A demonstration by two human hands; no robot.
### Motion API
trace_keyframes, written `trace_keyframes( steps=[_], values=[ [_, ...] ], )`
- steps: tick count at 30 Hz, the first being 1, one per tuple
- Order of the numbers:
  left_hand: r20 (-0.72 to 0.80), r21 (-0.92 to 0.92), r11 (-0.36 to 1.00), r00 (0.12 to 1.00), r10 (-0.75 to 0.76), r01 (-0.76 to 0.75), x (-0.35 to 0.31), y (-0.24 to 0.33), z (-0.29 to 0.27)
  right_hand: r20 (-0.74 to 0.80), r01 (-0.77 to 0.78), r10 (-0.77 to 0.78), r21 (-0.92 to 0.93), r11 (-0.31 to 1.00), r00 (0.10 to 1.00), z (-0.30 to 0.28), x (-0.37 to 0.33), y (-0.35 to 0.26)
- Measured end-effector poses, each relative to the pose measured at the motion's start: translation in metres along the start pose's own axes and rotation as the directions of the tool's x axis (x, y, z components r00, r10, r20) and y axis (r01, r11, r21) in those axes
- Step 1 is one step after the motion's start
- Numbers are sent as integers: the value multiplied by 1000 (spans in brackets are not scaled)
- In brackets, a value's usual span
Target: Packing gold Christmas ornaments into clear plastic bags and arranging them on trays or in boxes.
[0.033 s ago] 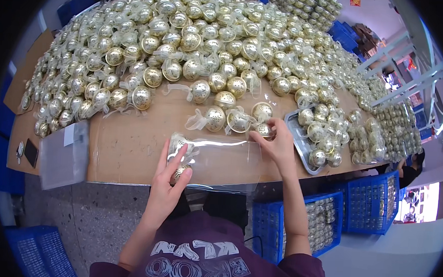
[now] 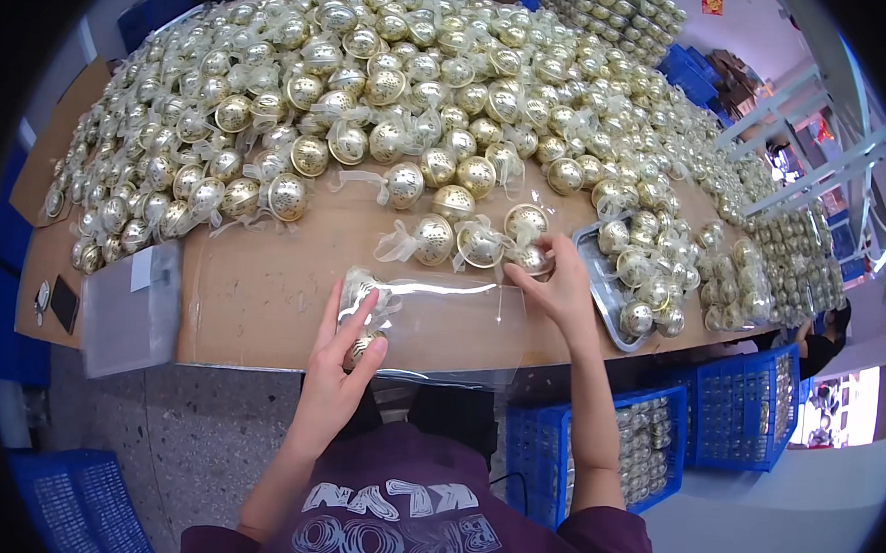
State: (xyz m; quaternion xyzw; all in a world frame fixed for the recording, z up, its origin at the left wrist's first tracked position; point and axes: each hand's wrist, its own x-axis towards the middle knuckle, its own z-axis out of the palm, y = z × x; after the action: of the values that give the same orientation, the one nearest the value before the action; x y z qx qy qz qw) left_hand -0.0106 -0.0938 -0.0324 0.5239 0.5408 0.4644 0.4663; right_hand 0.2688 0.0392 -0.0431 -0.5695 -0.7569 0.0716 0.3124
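A clear plastic bag (image 2: 455, 327) lies flat at the table's front edge. Two gold ball ornaments with pale ribbon are at its left end, the lower ball (image 2: 361, 348) partly covered by fingers. My left hand (image 2: 344, 346) closes around that end, fingers and thumb pressed over the plastic and the balls. To the right, beyond the bag's far corner, my right hand (image 2: 561, 288) grips a gold ball ornament (image 2: 532, 260) between thumb and fingers. Other gold balls lie close by, among them a patterned ball (image 2: 525, 222) just behind and a ribboned ball (image 2: 480, 245) to its left.
A large heap of gold balls (image 2: 373, 83) covers the table's back. A metal tray (image 2: 612, 305) of balls stands right. Stacked clear bags (image 2: 131, 310) and a phone (image 2: 63, 304) lie left. Blue crates (image 2: 538, 462) stand on the floor; another person (image 2: 822, 346) is far right.
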Motion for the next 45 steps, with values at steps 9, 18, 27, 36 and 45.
trace_keyframes(
  steps=[9, 18, 27, 36, 45],
  values=[
    [-42, 131, 989, 997, 71, -65, -4, -2, -3, 423, -434, 184, 630, 644, 887, -42, 59, 33],
    [172, 226, 854, 882, 438, -468, 103, 69, 41, 442, -462, -158, 877, -127, 883, -52, 54, -2],
    [351, 321, 691, 759, 548, -648, 113, 107, 21, 268, -230, -64, 908, 352, 961, -74, 17, -25],
    [347, 223, 620, 655, 671, -752, 107, 103, 11, 250, -179, -96, 867, 464, 964, -83, 3, -33],
    [401, 233, 615, 651, 645, -753, 96, 94, 3, 349, -301, -45, 859, 414, 936, -81, -14, -41]
  ],
)
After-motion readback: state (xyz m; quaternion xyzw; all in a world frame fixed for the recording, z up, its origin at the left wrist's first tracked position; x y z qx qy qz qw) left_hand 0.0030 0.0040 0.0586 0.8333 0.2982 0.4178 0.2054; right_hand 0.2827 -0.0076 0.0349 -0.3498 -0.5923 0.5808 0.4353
